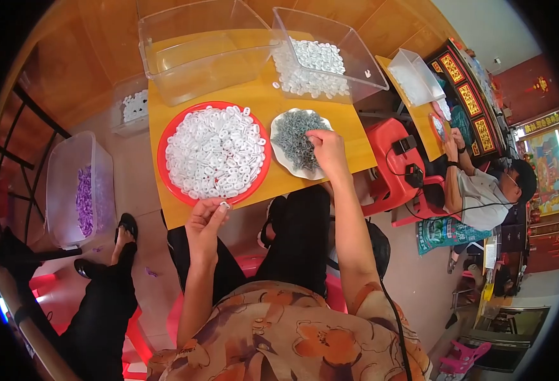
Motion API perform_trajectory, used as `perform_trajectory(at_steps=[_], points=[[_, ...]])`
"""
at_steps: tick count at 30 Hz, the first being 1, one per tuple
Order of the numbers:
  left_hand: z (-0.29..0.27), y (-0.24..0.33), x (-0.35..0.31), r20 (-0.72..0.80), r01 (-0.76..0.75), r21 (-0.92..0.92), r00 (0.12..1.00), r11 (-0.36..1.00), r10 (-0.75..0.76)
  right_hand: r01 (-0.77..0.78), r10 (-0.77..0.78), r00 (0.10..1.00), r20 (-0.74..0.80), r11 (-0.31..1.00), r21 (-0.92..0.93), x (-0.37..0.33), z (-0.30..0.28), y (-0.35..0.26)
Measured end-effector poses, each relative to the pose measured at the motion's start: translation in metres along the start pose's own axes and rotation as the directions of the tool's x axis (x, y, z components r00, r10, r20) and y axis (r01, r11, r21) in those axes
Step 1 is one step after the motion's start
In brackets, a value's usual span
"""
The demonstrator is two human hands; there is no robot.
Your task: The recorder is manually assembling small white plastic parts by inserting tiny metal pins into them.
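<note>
My left hand (pixel 204 223) is closed in a pinch on a small white plastic piece (pixel 224 206), just off the near rim of a red round tray (pixel 161 155). White oval pieces with small holes (pixel 215 152) are heaped in that tray. To its right, a white scallop-edged plate (pixel 281 158) bears a pile of thin grey metal pieces (pixel 295 134), too fine to tell their exact kind. My right hand (pixel 328 151) reaches over this plate, thumb and fingertips pressed together at the pile. Whatever may be between those fingertips is hidden.
Behind the tray stands a large clear bin (pixel 210 60); another clear bin (pixel 355 79) holds white pieces. A tub with purple pieces (pixel 105 190) is at left. Red stools (pixel 397 159) stand right, near another person (pixel 489 197) at a second table. Someone's legs (pixel 105 298) show at left.
</note>
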State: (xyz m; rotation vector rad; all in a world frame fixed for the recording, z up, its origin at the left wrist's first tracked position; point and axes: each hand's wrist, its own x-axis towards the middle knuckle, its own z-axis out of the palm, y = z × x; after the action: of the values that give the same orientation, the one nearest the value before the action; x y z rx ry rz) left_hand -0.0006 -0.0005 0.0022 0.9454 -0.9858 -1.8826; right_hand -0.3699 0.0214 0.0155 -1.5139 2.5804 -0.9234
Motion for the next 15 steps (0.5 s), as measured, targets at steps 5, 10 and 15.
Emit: perform_trajectory(at_steps=[5,10,15], points=[[-0.005,-0.003,0.006,0.008,-0.009,0.002,1.0,1.0,0.009,-0.109,0.108,0.994,0.013,0.99,0.093,0.004,-0.008,0.01],[-0.005,-0.002,0.003,0.028,-0.002,-0.003,1.0,1.0,0.002,-0.208,0.202,0.978,0.057,0.968,0.143,0.006,-0.022,0.01],[-0.005,-0.003,0.001,0.006,-0.001,-0.009,1.0,1.0,0.001,-0.203,0.202,0.979,-0.015,0.975,-0.088,-0.001,-0.027,-0.006]])
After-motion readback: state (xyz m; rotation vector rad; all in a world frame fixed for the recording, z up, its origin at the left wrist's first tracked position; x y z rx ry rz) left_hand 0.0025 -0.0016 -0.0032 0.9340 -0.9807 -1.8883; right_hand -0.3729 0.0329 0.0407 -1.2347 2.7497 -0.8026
